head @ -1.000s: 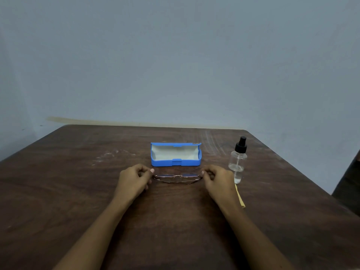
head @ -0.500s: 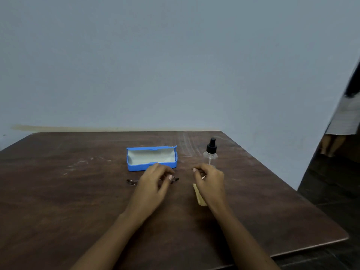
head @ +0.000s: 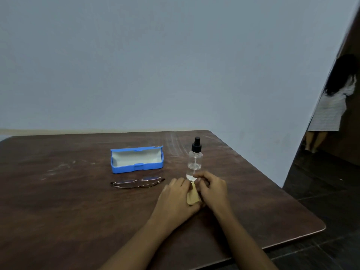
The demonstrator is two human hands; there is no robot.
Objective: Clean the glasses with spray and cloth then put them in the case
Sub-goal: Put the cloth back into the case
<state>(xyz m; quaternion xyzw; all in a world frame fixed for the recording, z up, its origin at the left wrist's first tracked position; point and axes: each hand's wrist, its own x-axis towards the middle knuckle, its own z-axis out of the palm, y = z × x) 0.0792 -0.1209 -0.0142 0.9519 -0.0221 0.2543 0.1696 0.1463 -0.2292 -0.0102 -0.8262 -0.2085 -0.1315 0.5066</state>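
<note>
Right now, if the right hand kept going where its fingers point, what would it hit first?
Likely the spray bottle: the right hand, gripping the cloth, has fingertips right by its base; contact unclear.

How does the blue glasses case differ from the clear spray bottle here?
The blue plastic glasses case lies flat, lid open, its pale lining empty; the clear spray bottle with a black cap stands upright, partly filled. The case is opaque, the bottle see-through. Nothing touches the case; the right hand, pinching a tan cloth, sits right at the bottle's base. Both rest on the dark wooden table.
</note>
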